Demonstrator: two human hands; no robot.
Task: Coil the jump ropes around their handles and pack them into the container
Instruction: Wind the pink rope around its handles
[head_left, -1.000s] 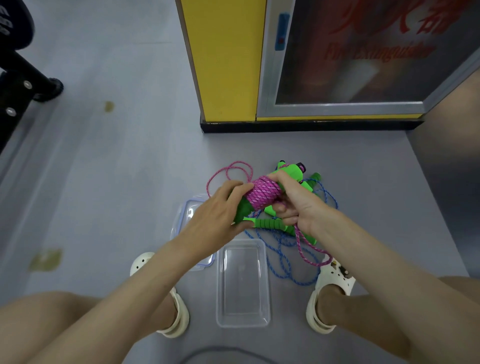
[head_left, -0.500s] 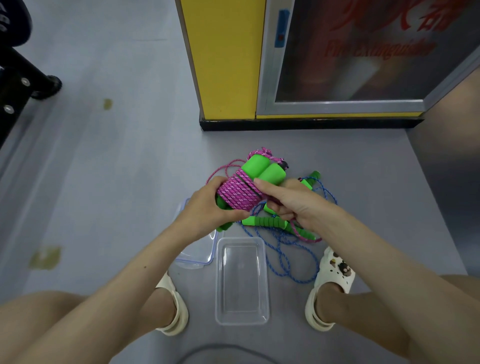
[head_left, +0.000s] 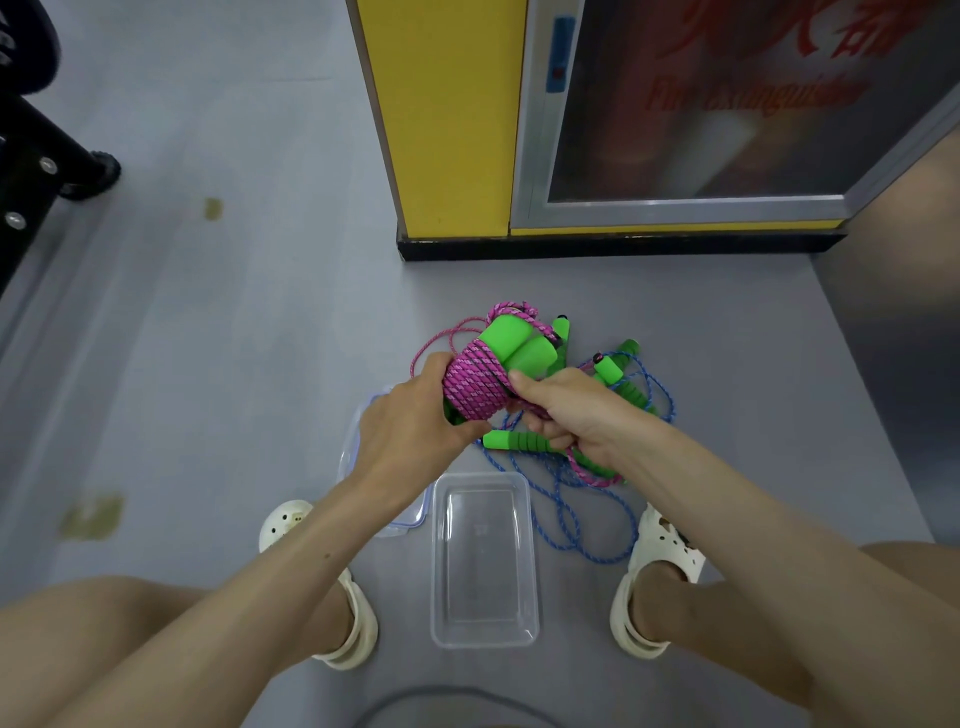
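My left hand (head_left: 410, 426) grips a pair of green foam handles (head_left: 514, 345) with pink rope (head_left: 475, 384) wound tightly around them, held above the floor. My right hand (head_left: 571, 410) pinches the loose end of that pink rope at the coil's right side; the tail loops down under my wrist. On the floor beneath lies a blue jump rope (head_left: 587, 519) in a loose tangle with its green ribbed handles (head_left: 519, 441). A clear rectangular container (head_left: 483, 561) sits open between my feet.
The container's clear lid (head_left: 363, 452) with blue clips lies left of it, partly under my left arm. A yellow cabinet (head_left: 447, 119) with a glass door stands just beyond the ropes. A black wheeled frame (head_left: 47, 156) is at far left. My sandals (head_left: 660, 561) flank the container.
The wound handle bundle has tilted up so the handle ends point away from me, and my right hand has shifted along the coil with the rope tail. The view has drifted slightly.
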